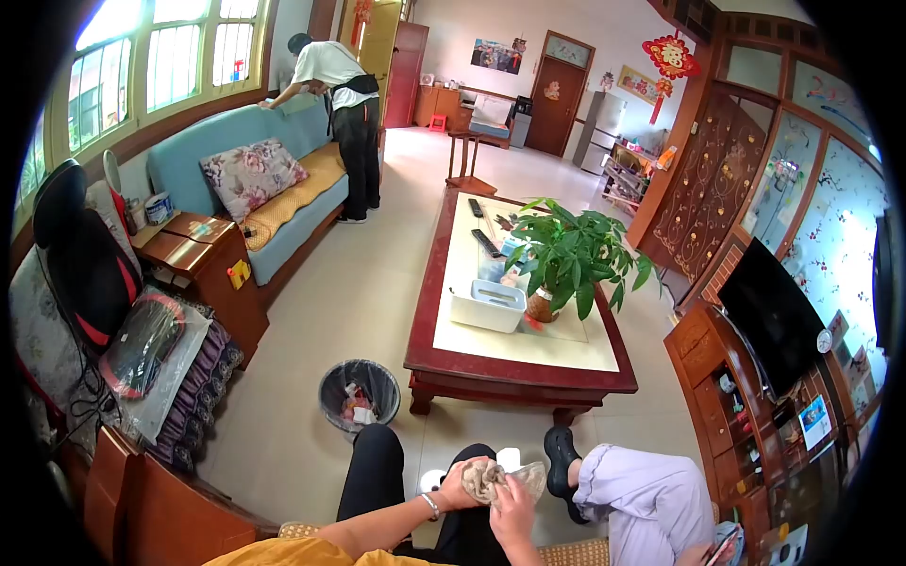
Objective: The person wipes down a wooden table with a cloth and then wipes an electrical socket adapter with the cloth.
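Observation:
Over my black-trousered lap, my left hand, with a bracelet at the wrist, closes around a crumpled beige piece of fabric. My right hand pinches the same fabric from its right side, fingers bunched together. A thin, see-through part of it spreads out to the right of my fingers. Its exact kind is not clear, as it is gathered up and partly covered by both hands. Some white items lie low behind my hands, partly hidden.
A lined trash bin stands on the floor ahead to the left. The coffee table holds a tissue box, remotes and a plant. A seated person's leg is close on my right. Another person bends over the blue sofa.

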Demonstrator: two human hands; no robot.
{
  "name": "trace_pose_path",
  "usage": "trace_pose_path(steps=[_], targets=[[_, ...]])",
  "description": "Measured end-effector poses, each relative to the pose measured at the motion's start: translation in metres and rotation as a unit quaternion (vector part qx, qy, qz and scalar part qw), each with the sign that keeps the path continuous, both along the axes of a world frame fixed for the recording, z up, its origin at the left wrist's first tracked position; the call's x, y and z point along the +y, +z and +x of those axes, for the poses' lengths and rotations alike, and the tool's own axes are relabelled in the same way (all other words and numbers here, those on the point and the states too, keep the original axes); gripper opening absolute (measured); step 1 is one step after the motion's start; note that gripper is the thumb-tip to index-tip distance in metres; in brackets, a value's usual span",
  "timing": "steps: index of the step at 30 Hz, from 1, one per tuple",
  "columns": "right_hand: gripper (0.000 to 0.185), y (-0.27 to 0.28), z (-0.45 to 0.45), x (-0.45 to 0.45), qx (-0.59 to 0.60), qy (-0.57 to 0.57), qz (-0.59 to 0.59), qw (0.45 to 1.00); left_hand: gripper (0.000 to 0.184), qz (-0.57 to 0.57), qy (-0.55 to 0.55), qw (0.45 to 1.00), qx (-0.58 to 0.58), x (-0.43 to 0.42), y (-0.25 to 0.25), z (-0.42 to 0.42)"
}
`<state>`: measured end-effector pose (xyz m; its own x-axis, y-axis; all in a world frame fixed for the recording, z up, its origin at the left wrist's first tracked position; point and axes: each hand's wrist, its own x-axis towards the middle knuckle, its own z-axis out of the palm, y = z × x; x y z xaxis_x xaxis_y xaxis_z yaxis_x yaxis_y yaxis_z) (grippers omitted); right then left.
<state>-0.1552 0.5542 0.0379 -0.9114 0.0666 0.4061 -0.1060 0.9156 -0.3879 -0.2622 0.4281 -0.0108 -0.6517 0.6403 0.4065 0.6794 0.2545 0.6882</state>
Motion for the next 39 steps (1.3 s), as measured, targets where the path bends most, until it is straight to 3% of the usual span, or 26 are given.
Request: trace_pose_path(steps=[3,4,5,7,9,11,12,16,19,21,23,25,27,28,30,31,33,34,35,37,39], targets=[[0.037,0.003,-0.019,0.006,-0.031,-0.024,-0.042,0.998,0.050,0.081,0.035,0.994,-0.067,0.003,-0.001,0.003],[0.039,0.003,-0.026,0.005,-0.050,-0.046,-0.044,0.997,0.050,0.106,0.011,0.980,-0.168,0.003,0.002,0.004],[0.039,-0.006,-0.035,0.007,-0.047,-0.048,-0.049,0.997,0.050,0.101,0.009,0.981,-0.165,0.002,0.005,0.002],[0.041,-0.019,-0.054,0.007,-0.074,-0.080,-0.080,0.991,0.050,-0.089,0.027,0.994,-0.066,-0.001,0.008,-0.005],[0.042,-0.024,-0.052,0.000,-0.070,-0.068,-0.089,0.991,0.048,-0.078,0.035,0.996,-0.025,-0.007,-0.002,-0.006],[0.039,-0.028,-0.044,-0.005,-0.007,-0.013,-0.021,1.000,0.047,-0.006,0.033,0.996,-0.086,-0.012,-0.006,-0.006],[0.034,-0.030,-0.041,-0.009,0.028,0.006,-0.030,0.999,0.045,0.014,0.033,0.998,-0.049,-0.015,-0.009,-0.007],[0.032,-0.008,-0.015,-0.023,0.012,0.042,0.025,0.999,0.045,-0.107,-0.018,0.992,0.059,-0.019,-0.032,-0.019],[0.018,-0.023,-0.008,-0.032,0.029,0.026,-0.058,0.998,0.045,-0.044,-0.024,0.998,0.036,-0.025,-0.022,-0.015],[0.017,-0.024,0.001,-0.023,0.007,0.041,-0.053,0.998,0.048,-0.079,-0.017,0.996,-0.023,-0.024,-0.019,-0.014],[0.017,-0.026,0.006,-0.014,0.003,0.083,-0.123,0.989,0.051,-0.018,0.021,0.998,-0.059,-0.023,-0.013,-0.009],[0.024,-0.019,0.009,0.008,-0.047,0.105,-0.173,0.978,0.056,-0.036,0.018,0.996,-0.074,-0.025,-0.006,-0.009],[0.031,-0.026,0.010,0.028,-0.169,-0.003,-0.422,0.891,0.057,-0.026,0.009,0.997,-0.075,-0.024,-0.011,-0.012],[0.031,-0.016,0.008,0.032,-0.168,-0.004,-0.421,0.891,0.062,-0.063,0.014,0.993,-0.098,-0.021,-0.013,-0.014],[0.032,0.010,-0.002,0.041,-0.115,-0.108,-0.617,0.771,0.064,-0.072,0.030,0.993,-0.094,-0.018,-0.004,-0.008],[0.032,0.016,-0.009,0.044,-0.113,-0.108,-0.617,0.771,0.066,-0.083,0.047,0.991,-0.090,-0.018,0.001,-0.006],[0.034,0.024,-0.023,0.049,0.021,-0.105,-0.545,0.832,0.070,-0.083,0.047,0.991,-0.093,-0.016,0.001,-0.007],[0.038,0.029,-0.029,0.048,0.036,-0.099,-0.443,0.890,0.070,-0.083,0.044,0.990,-0.102,-0.016,0.002,-0.007],[0.038,0.029,-0.031,0.042,0.038,-0.099,-0.444,0.890,0.071,-0.082,0.040,0.990,-0.110,-0.016,0.003,-0.007],[0.041,0.029,-0.037,0.020,0.044,-0.052,-0.178,0.982,0.071,-0.073,0.043,0.992,-0.097,-0.015,0.004,-0.005],[0.045,-0.017,-0.044,0.002,0.013,0.045,-0.085,0.995,0.074,-0.023,0.037,0.997,-0.063,-0.016,-0.020,-0.009]])
